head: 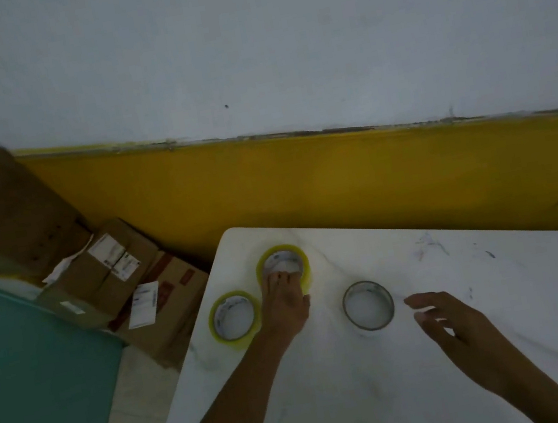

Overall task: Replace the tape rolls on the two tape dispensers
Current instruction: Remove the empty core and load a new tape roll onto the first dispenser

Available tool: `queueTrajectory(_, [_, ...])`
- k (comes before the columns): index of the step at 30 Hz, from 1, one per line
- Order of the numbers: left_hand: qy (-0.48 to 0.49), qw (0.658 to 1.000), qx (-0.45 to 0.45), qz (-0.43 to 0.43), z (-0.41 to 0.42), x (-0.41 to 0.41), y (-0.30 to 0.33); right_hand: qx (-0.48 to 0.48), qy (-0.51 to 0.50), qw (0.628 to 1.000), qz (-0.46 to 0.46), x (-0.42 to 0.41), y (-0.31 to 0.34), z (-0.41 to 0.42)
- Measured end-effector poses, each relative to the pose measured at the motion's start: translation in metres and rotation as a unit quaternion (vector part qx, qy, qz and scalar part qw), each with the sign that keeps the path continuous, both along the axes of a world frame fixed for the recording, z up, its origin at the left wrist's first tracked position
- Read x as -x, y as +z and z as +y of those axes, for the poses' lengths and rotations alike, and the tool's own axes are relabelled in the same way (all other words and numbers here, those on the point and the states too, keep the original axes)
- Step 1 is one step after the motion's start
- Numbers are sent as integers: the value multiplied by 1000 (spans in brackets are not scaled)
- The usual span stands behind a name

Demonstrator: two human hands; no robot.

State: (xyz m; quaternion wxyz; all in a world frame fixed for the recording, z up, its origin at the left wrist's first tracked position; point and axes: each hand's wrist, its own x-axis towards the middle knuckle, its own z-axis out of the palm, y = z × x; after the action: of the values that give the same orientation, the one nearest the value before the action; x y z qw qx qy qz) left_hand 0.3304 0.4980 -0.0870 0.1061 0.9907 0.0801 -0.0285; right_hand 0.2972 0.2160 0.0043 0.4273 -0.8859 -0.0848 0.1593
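Two full yellow tape rolls lie flat on the white marble-look table (504, 284). The far yellow roll (279, 253) has the fingertips of my left hand (285, 302) hooked over its near rim and into its core. The near yellow roll (233, 319) lies just left of that hand, untouched. An almost empty roll (368, 304), a thin grey-rimmed core, lies to the right. My right hand (456, 333) hovers right of the empty roll with fingers spread and nothing in it. No tape dispenser is in view.
Several cardboard boxes (104, 277) with white labels are stacked on the floor left of the table against a yellow wall band (339, 182). A teal surface (19, 365) fills the lower left. The table's left edge runs diagonally close to the near yellow roll.
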Motion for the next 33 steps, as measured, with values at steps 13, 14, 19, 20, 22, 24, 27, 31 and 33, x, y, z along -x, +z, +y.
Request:
queueTrajectory(13, [53, 747, 659, 64, -67, 3, 105, -154, -102, 983, 4, -5, 25, 9])
queueTrajectory(14, [35, 727, 680, 83, -81, 8, 112, -172, -134, 976, 13, -5, 30, 5])
queueTrajectory(19, [-125, 760, 627, 120, -157, 43, 135, -294, -218, 926, 89, 1, 64, -54])
queueTrajectory(20, [-139, 756, 628, 121, -174, 50, 137, -336, -225, 908, 111, 4, 68, -72])
queueTrajectory(22, [-140, 739, 650, 108, -210, 62, 144, -410, -237, 868, 150, 16, 75, -109])
queueTrajectory(24, [-112, 724, 674, 90, -248, 70, 151, -432, -235, 856, 158, 33, 76, -145])
queueTrajectory(27, [-60, 693, 712, 95, -308, 84, 170, -404, -182, 886, 136, 66, 72, -192])
queueTrajectory(31, [31, 611, 779, 138, -388, 107, 196, -225, -104, 969, 5, 121, 73, -252])
queueTrajectory(33, [61, 588, 789, 168, -419, 122, 201, -129, -77, 981, -121, 147, 72, -284])
